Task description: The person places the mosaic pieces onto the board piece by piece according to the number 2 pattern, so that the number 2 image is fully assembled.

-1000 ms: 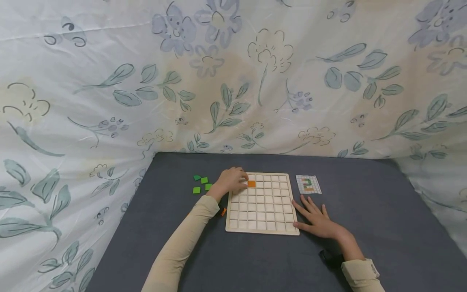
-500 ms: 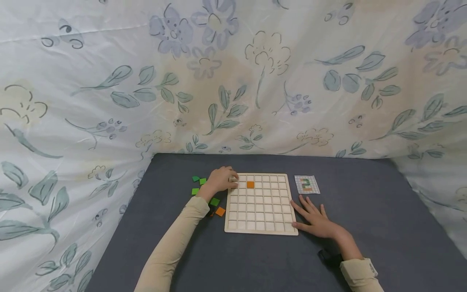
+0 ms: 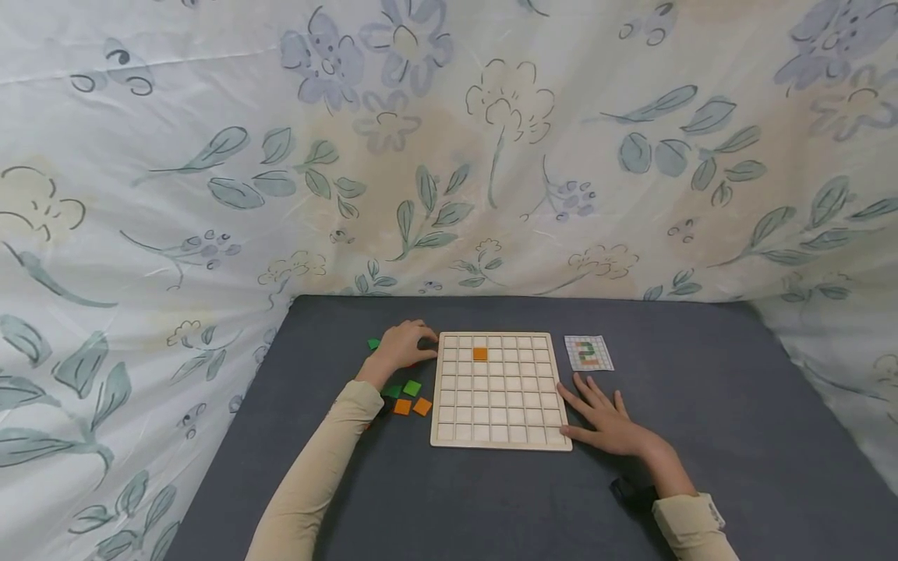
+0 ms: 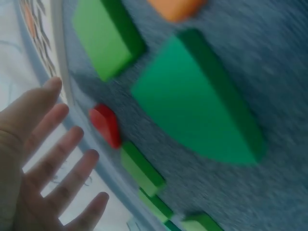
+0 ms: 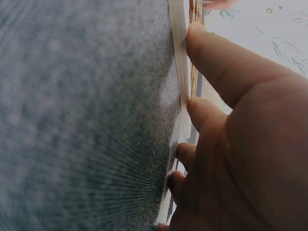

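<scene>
A square wooden grid board [image 3: 502, 405] lies on the table with one orange tile [image 3: 480, 354] in a cell of its second row. Just off the board's far left corner is my left hand [image 3: 401, 347], holding nothing; its fingers are spread in the left wrist view. Beneath and around it lie loose pieces: a dark green rounded piece [image 4: 197, 101], light green tiles [image 4: 108, 38] and a small red piece [image 4: 106, 126]. My right hand [image 3: 609, 421] rests with fingers spread at the board's right side, thumb and a fingertip touching its edge [image 5: 180, 57].
Two orange tiles [image 3: 402, 407] lie left of the board beside green ones [image 3: 411, 387]. A printed pattern card [image 3: 589, 354] lies right of the board's far corner. Floral cloth [image 3: 449, 156] hangs behind the dark table [image 3: 505, 499].
My left hand has moved left from over the board to beside it, uncovering the upper left cells and the orange tiles. The right hand stays put.
</scene>
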Tool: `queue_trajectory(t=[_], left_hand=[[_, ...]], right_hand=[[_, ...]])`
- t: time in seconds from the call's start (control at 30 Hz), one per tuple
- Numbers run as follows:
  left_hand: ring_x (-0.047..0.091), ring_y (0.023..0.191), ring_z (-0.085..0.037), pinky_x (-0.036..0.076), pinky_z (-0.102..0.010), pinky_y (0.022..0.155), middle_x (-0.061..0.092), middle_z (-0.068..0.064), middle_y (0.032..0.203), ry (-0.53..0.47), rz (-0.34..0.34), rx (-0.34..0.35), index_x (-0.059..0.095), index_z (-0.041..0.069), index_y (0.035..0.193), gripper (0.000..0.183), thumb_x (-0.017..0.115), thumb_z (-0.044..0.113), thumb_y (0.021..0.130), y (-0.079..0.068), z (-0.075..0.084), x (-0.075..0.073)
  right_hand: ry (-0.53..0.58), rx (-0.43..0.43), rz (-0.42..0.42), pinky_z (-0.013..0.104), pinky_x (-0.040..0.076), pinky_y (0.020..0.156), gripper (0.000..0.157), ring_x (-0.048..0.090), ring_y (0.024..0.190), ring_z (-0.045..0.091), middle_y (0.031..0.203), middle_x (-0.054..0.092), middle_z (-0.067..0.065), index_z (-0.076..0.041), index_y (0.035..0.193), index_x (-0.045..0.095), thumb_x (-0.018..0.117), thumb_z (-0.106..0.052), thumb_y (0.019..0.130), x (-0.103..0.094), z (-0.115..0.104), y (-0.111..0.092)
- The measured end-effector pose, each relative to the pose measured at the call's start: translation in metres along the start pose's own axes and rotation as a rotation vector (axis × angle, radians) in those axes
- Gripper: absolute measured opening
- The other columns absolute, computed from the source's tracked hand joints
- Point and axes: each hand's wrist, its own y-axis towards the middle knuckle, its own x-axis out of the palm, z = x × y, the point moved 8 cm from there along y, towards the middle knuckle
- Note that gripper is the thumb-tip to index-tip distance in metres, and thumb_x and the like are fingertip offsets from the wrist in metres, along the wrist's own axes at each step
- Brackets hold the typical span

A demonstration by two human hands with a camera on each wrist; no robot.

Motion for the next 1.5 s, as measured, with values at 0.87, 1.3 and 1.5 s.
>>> queue_trajectory(t=[0.87, 1.3, 1.5], left_hand=[[0.05, 0.112, -0.033, 0.041, -0.055, 0.095, 0.057, -0.009, 0.122, 0.002, 0.0, -0.065, 0.068, 0.015, 0.112, 0.031, 0.067, 0.031, 0.085, -0.028, -0.05, -0.015], [0.05, 0.105, -0.031, 0.041, -0.057, 0.091, 0.057, -0.009, 0.116, 0.025, -0.027, -0.095, 0.069, 0.017, 0.111, 0.029, 0.068, 0.028, 0.085, -0.031, -0.073, -0.018], [0.049, 0.109, -0.033, 0.04, -0.058, 0.093, 0.056, -0.012, 0.12, 0.016, -0.037, -0.115, 0.068, 0.015, 0.112, 0.031, 0.069, 0.028, 0.084, -0.036, -0.074, -0.016]], right_hand=[[-0.027, 0.001, 0.007, 0.074, -0.008, 0.098, 0.073, 0.002, 0.137, 0.049, 0.152, 0.008, 0.025, -0.012, 0.148, 0.025, 0.057, -0.043, 0.089, -0.001, -0.003, -0.001], [-0.007, -0.022, 0.026, 0.075, -0.008, 0.097, 0.073, 0.002, 0.137, 0.048, 0.152, 0.009, 0.026, -0.014, 0.148, 0.026, 0.057, -0.044, 0.089, -0.001, -0.002, -0.001], [-0.023, -0.017, 0.016, 0.074, -0.007, 0.098, 0.073, 0.003, 0.137, 0.049, 0.152, 0.009, 0.026, -0.013, 0.148, 0.025, 0.057, -0.043, 0.089, -0.002, -0.002, -0.001]])
